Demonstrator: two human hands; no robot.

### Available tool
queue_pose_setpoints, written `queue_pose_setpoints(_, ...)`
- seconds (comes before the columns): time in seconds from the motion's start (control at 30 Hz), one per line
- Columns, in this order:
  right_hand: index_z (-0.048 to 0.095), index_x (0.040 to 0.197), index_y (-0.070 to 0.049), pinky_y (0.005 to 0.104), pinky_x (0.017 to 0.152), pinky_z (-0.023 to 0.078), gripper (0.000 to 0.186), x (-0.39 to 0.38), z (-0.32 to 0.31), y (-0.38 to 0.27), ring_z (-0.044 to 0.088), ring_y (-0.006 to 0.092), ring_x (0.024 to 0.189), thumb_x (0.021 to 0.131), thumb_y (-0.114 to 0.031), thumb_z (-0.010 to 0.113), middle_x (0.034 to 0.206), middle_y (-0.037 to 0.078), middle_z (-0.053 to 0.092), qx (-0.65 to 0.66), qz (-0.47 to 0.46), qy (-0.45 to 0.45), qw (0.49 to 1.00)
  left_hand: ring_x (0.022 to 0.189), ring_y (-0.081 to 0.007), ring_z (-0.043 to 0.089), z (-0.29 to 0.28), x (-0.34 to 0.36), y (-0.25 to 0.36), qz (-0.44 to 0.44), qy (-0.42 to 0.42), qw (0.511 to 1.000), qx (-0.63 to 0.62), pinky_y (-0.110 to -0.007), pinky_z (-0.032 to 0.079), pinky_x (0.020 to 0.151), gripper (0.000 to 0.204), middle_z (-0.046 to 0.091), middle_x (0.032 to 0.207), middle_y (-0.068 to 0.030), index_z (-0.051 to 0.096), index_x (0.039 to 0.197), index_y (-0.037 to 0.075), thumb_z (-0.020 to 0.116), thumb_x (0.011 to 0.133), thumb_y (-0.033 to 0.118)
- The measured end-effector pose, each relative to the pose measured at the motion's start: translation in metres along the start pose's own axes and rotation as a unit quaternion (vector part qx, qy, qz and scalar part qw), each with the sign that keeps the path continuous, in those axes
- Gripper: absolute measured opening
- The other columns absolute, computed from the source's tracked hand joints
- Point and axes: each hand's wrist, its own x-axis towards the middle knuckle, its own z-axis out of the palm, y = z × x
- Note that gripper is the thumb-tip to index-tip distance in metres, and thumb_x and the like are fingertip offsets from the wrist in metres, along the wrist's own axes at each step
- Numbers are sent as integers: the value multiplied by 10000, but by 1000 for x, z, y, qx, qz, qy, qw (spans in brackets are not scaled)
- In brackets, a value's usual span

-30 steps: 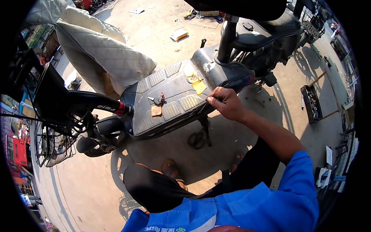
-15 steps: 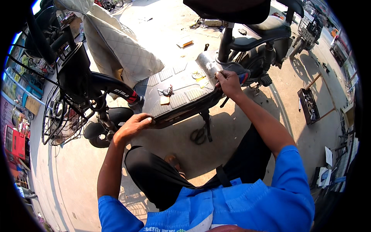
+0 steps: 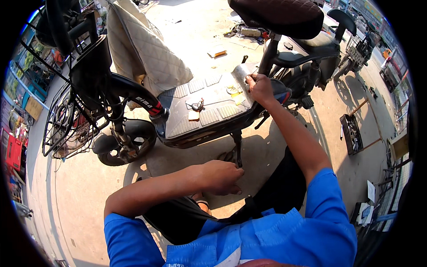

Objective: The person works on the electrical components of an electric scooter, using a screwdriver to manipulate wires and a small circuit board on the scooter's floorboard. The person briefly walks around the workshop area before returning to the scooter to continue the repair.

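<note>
Left hand: curled, contents unclear, between trousers and footboard | right hand: at raised cover, grip unclear | keys, square packet: on footboard

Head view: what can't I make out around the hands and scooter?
In the head view:
Left hand: its own back hides the palm and anything inside.
Right hand: its own fingers hide whether anything is pinched.
Dark loop on the ground: partly hidden behind the left hand.
Saddle: cut off by the top edge.
Toolbox: contents too small and shaded to tell.
</note>
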Motion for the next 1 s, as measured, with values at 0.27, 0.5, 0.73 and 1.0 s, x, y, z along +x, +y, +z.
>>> queue_pose_setpoints(0.27, 673, 1007, 59, 331, 573, 476, 246, 8, 26, 3, 666, 224, 608, 931, -169, 620, 728, 213, 669, -32, -120, 75, 989, 872, -397, 653, 22, 1, -24, -17, 66, 997, -27, -484, 516, 768, 413, 667, 858, -229, 641, 974, -23, 704, 827, 359)
queue_pose_setpoints(0.5, 686, 923, -5, 434, 683, 498, 198, 12, 31, 3, 649, 414, 781, 908, -193, 623, 817, 249, 646, -8, -45, -1, 999, 835, -417, 652, 15, 3, -39, -36, 27, 998, -42, -488, 518, 743, 428, 657, 812, -250, 640, 938, -38, 687, 835, 374)
queue_pose_setpoints(0.73, 693, 922, -14, 439, 718, 502, 214, 16, 31, 1, 662, 401, 807, 905, -216, 626, 821, 235, 668, -33, -9, -6, 999, 873, -432, 645, 16, 6, -42, -23, 27, 997, -62, -492, 517, 772, 447, 657, 860, -267, 645, 965, -44, 675, 852, 387)
queue_pose_setpoints(1.0, 703, 935, -19, 441, 731, 507, 217, 17, 31, -6, 671, 391, 819, 903, -220, 627, 848, 233, 677, -38, -13, -7, 999, 964, -417, 651, 3, 10, -34, -52, 2, 995, -89, -481, 520, 850, 468, 673, 989, -273, 659, 1082, -28, 670, 856, 383)
